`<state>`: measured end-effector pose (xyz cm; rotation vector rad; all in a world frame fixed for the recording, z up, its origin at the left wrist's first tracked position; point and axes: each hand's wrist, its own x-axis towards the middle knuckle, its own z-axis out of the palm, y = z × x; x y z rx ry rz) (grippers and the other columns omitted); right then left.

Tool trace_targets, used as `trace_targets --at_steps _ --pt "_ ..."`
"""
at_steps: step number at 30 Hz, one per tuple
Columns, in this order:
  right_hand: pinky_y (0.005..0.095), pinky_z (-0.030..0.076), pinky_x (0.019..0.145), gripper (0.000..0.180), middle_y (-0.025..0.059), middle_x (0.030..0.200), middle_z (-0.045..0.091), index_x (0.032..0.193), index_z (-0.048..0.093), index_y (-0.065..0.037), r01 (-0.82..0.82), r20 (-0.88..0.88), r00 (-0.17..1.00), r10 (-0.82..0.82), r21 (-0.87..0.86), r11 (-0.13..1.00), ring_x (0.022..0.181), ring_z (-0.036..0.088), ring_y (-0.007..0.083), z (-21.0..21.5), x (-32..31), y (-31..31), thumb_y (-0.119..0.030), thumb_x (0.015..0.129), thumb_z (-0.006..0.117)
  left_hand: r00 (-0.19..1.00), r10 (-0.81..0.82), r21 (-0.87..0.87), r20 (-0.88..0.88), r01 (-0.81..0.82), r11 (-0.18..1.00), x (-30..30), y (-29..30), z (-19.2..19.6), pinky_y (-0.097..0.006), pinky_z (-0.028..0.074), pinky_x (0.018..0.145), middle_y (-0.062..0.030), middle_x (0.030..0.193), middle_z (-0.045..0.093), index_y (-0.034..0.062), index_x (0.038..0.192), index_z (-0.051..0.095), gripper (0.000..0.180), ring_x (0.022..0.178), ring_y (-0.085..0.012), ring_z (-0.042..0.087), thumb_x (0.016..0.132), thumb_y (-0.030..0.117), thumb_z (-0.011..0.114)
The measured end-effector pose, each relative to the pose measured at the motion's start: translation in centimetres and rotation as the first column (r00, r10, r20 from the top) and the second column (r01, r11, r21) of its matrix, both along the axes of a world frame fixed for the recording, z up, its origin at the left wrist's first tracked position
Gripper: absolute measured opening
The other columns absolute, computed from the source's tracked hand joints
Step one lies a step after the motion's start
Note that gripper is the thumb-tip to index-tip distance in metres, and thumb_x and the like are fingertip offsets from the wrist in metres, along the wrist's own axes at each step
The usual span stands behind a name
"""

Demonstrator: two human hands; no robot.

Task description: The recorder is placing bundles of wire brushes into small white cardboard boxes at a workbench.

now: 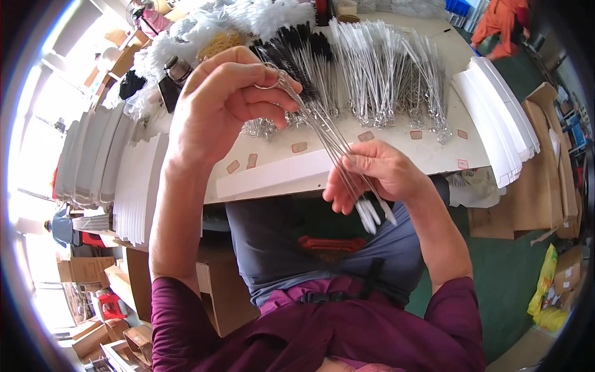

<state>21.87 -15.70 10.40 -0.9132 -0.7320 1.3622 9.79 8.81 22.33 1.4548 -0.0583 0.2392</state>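
My left hand is closed around the looped ends of several thin wire brushes. Their metal stems slant down to the right, ending in narrow white bristle tips beyond the table's front edge. Lower along the same stems, my right hand has its thumb and fingers around some of the wires. Behind them on the table lie a bundle of black-bristled wire brushes and a wide row of white-bristled wire brushes, loops toward me. A long white cardboard strip lies along the front edge, below my left hand.
White folded cardboard sheets stand in stacks at the left and right of the table. Several small labels lie on it. Plastic-wrapped white bundles fill the back. Brown cartons stand at right; a person in orange is beyond.
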Motion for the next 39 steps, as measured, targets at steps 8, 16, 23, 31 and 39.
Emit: trace_targets --at_steps 8,16,23,31,39 --pt "0.0356 0.063 0.068 0.042 0.0166 0.092 0.074 0.121 0.063 0.007 0.047 -0.089 0.994 -0.057 -0.113 0.993 0.074 0.075 0.0237 -3.9 -1.6 -2.7 -0.030 0.112 0.047 0.972 0.183 0.177 -0.149 -0.156 0.972 -0.3 0.5 -4.1 -0.032 0.061 0.061 -0.0145 0.093 0.072 0.0016 0.093 0.060 0.012 0.078 -0.0212 0.075 0.101 0.010 0.058" --pt "0.0298 0.059 0.063 0.041 0.0086 0.086 0.071 0.124 0.064 0.004 0.072 -0.011 0.997 -0.075 -0.175 0.982 0.068 0.071 0.0168 -6.3 -2.6 -3.6 -0.031 0.112 0.047 0.959 0.209 0.171 -0.193 -0.177 0.969 0.9 3.2 -8.7 -0.031 0.061 0.062 -0.0106 0.091 0.070 0.0021 0.096 0.061 0.012 0.076 -0.0185 0.073 0.102 0.013 0.062" --pt "0.0221 0.038 0.046 0.045 -0.0015 0.069 0.055 0.123 0.065 0.001 0.159 0.024 0.987 -0.159 -0.251 0.955 0.051 0.044 0.0054 -6.8 -3.7 -3.6 -0.038 0.113 0.045 0.935 0.352 0.340 -0.044 -0.317 0.885 0.3 2.7 -10.7 -0.029 0.059 0.063 -0.0098 0.085 0.073 -0.0009 0.094 0.065 0.010 0.073 -0.0135 0.072 0.099 0.008 0.064" --pt "0.0207 0.031 0.042 0.056 -0.0049 0.062 0.044 0.116 0.068 0.004 0.245 0.217 0.958 -0.185 -0.294 0.924 0.048 0.035 0.0022 -7.4 -4.5 -3.0 -0.045 0.114 0.040 0.881 0.060 0.868 0.470 -0.473 0.153 -2.5 -0.9 -11.0 -0.036 0.058 0.065 -0.0121 0.088 0.073 0.0014 0.107 0.069 0.024 0.072 -0.0294 0.072 0.083 -0.001 0.074" --pt "0.0229 0.031 0.047 0.059 -0.0075 0.059 0.041 0.102 0.072 0.001 0.302 0.309 0.926 -0.219 -0.253 0.919 0.052 0.035 0.0024 -7.4 -5.3 -2.9 -0.049 0.112 0.042 0.886 0.412 0.580 -0.214 -0.224 0.783 -5.5 -2.8 -14.2 -0.028 0.056 0.063 -0.0073 0.082 0.073 -0.0022 0.116 0.069 0.028 0.066 -0.0129 0.069 0.095 0.015 0.075"
